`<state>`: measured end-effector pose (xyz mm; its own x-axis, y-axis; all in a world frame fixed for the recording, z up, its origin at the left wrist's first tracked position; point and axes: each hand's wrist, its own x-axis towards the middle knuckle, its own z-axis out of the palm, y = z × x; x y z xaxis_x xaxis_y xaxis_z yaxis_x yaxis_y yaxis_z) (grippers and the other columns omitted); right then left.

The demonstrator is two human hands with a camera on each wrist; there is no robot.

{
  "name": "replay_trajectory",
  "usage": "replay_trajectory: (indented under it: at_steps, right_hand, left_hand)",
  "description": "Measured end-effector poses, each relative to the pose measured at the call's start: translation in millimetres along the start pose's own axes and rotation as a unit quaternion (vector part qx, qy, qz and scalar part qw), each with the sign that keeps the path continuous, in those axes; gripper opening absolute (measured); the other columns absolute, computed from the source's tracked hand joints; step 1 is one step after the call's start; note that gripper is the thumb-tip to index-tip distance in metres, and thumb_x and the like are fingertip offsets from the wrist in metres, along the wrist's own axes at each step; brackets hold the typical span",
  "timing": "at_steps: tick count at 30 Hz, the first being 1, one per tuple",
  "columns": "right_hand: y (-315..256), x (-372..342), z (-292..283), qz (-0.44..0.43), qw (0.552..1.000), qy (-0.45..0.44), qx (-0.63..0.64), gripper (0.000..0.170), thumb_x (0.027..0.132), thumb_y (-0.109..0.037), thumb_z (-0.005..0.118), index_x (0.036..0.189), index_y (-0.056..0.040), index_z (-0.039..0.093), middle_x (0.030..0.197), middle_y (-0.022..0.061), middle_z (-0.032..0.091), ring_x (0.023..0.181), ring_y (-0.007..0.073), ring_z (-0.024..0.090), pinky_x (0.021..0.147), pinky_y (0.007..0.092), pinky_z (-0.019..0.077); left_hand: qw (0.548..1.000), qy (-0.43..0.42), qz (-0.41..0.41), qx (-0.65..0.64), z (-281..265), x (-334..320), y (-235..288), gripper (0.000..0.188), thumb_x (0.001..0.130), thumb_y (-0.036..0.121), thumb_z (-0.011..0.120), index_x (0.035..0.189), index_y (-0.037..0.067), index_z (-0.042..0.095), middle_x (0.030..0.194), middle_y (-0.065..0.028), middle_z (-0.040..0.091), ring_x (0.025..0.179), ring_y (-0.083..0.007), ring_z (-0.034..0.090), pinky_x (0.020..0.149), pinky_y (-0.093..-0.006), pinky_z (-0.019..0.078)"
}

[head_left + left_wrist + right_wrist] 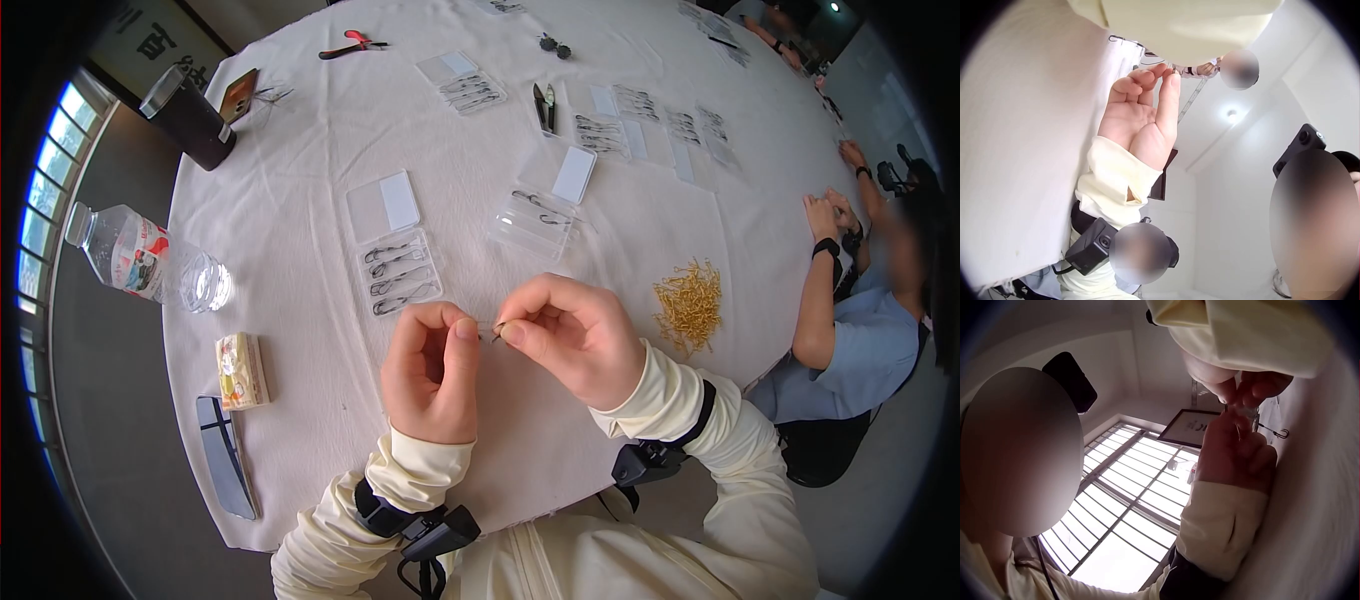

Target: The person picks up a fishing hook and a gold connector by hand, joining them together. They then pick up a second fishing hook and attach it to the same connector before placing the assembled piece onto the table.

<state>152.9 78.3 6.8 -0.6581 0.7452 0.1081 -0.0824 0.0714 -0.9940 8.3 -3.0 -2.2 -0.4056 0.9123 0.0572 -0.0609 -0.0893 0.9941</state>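
Note:
The left hand (430, 370) and right hand (575, 335) meet fingertip to fingertip above the white cloth. Thumb and forefinger of the right pinch a small dark piece (498, 331); the left thumb and fingers pinch a thin piece whose shape is mostly hidden. Whether both are one item, I cannot tell. A dark hook (1282, 433) shows beside the hands in the right wrist view. Beyond them lie an open clear box (400, 270) of dark looped pieces and another box (530, 225) with a few dark pieces. A pile of small gold pieces (688, 305) lies right of the right hand.
On the left stand a water bottle (135, 255) and dark tumbler (190, 120), with a tissue pack (242, 371) and phone (227, 455) nearer. Red-handled pliers (352, 45), dark snips (545, 107) and more boxes (470, 90) lie farther back. People sit at the right edge.

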Motion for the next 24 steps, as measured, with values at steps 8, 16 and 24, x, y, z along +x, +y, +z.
replay_trajectory:
  at_steps: [8,16,24]
  right_hand:
    - [6.1,3.1,1.4,-0.108,0.987,0.077,-0.093,0.004,0.086,0.000,0.066,0.089,-0.0017,0.064,0.083,0.0029,0.063,0.070,0.0094,0.057,0.064,0.0237,0.0479]
    - [-2.4,4.2,2.2,-0.193,0.952,0.104,-0.215,0.012,0.078,0.005,0.070,0.084,-0.0029,0.063,0.081,0.0052,0.061,0.067,0.0144,0.059,0.060,0.0261,0.0488]
    - [-2.4,4.7,1.9,-0.282,0.901,0.100,-0.315,0.018,0.071,0.006,0.071,0.081,-0.0043,0.061,0.084,0.0055,0.059,0.068,0.0202,0.061,0.059,0.0294,0.0513]
  left_hand:
    - [1.000,-0.010,-0.011,-0.014,2.3,-0.7,2.4,0.008,0.098,0.008,0.058,0.097,0.002,0.053,0.081,0.0040,0.052,0.070,-0.0023,0.044,0.062,-0.0177,0.0365]
    - [1.000,-0.027,0.008,-0.006,3.1,-1.2,-1.2,0.007,0.098,0.008,0.057,0.096,0.001,0.054,0.078,0.0048,0.050,0.067,-0.0015,0.043,0.060,-0.0175,0.0350]
    - [0.999,-0.024,-0.011,-0.029,3.1,-1.6,-0.8,0.008,0.098,0.008,0.056,0.096,0.001,0.054,0.077,0.0052,0.050,0.067,-0.0015,0.042,0.058,-0.0181,0.0338]
